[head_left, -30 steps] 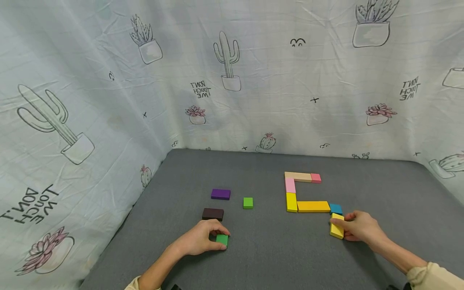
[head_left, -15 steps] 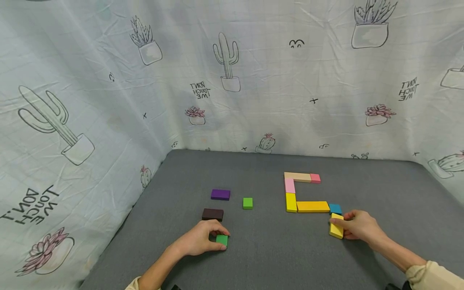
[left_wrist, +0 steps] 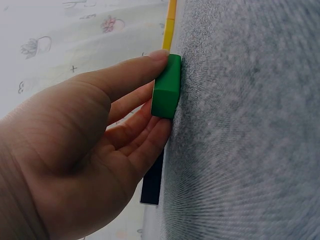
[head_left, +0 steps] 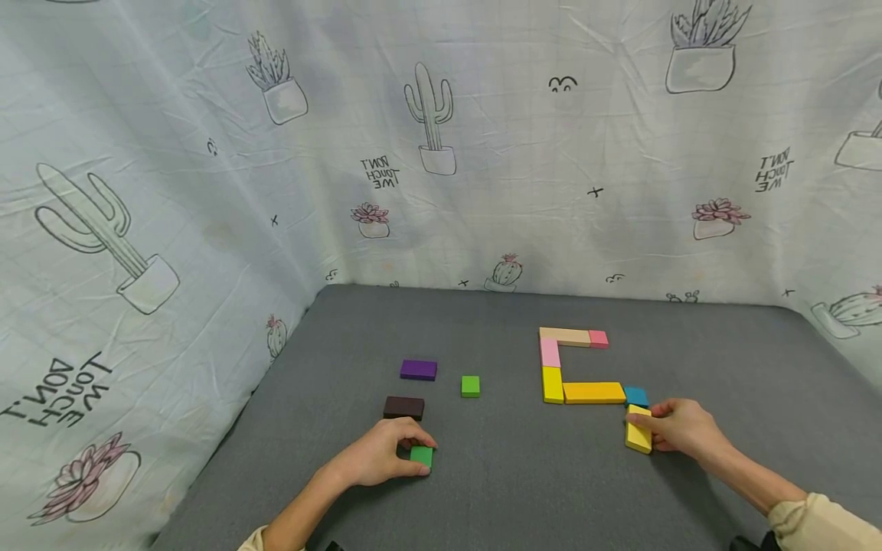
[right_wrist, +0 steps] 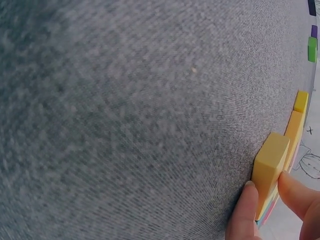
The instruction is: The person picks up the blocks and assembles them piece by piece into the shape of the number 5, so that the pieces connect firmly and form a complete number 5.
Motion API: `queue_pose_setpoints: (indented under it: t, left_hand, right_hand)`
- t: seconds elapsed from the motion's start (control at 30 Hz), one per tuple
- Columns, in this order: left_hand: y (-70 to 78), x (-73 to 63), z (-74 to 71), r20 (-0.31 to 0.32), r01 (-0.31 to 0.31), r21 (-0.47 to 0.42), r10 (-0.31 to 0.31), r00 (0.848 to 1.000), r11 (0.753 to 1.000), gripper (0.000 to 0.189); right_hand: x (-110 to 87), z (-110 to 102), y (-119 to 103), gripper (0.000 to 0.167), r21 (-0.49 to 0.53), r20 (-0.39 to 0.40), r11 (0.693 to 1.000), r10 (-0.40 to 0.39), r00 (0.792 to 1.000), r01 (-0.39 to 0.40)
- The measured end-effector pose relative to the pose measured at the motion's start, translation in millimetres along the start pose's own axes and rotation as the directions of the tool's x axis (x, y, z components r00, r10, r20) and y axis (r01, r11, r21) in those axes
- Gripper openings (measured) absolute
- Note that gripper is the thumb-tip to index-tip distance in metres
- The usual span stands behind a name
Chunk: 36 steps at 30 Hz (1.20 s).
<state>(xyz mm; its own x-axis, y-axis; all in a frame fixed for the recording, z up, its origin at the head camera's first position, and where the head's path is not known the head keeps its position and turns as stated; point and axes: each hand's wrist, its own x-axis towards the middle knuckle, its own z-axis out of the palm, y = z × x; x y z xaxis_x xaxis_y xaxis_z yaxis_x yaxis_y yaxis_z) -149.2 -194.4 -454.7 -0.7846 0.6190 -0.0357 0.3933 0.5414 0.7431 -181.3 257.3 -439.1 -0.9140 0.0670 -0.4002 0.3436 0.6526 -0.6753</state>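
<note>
My left hand (head_left: 377,454) pinches a small green block (left_wrist: 167,86) between thumb and fingers, low over the grey cloth. Just behind that hand lies a dark brown block (head_left: 404,407). On the right, my right hand (head_left: 685,430) holds a yellow block (head_left: 638,429) by its sides, thumb on one side and fingers on the other. The far end of this yellow block sits right at a small blue block (head_left: 636,396). From the blue one, a row runs left through an orange-yellow block (head_left: 594,392) to another yellow block (head_left: 553,384).
The row continues away through a pink block (head_left: 550,352) and a tan block (head_left: 565,337) to a small coral block (head_left: 599,339). A purple block (head_left: 418,370) and a light green block (head_left: 471,386) lie apart at left. A printed curtain (head_left: 510,207) stands behind the grey table (head_left: 510,490).
</note>
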Motion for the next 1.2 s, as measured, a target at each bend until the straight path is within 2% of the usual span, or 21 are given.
queue_pose_setpoints:
  t: [0.17, 0.43, 0.7, 1.03, 1.2]
  left_hand:
    - [-0.7, -0.2, 0.4, -0.004, -0.007, 0.008, 0.007, 1.0, 1.0, 0.03]
    - [-0.6, -0.6, 0.6, -0.002, -0.021, 0.007, 0.021, 1.0, 1.0, 0.029]
    - [-0.6, -1.8, -0.9, -0.005, -0.004, 0.011, 0.004, 1.0, 1.0, 0.029]
    - [0.2, -1.9, -0.5, -0.008, -0.012, 0.006, 0.012, 1.0, 1.0, 0.028]
    - [1.9, -1.6, -0.7, -0.007, -0.009, 0.006, 0.009, 1.0, 1.0, 0.027]
  right_hand:
    - [-1.4, 0, 0, 0.069, 0.002, 0.003, 1.0, -0.008, 1.0, 0.008]
    - [-3.9, -11, 4, 0.085, 0.033, 0.032, 0.999, -0.022, 0.999, 0.021]
    - [-3.6, -23, -8, 0.084, 0.054, 0.037, 0.996, -0.068, 0.997, 0.066]
    - [12.3, -20, -34, 0.084, 0.102, 0.021, 0.975, -0.2, 0.979, 0.197]
    - [21.6, -11, -47, 0.08, 0.199, 0.06, 0.949, -0.26, 0.964, 0.243]
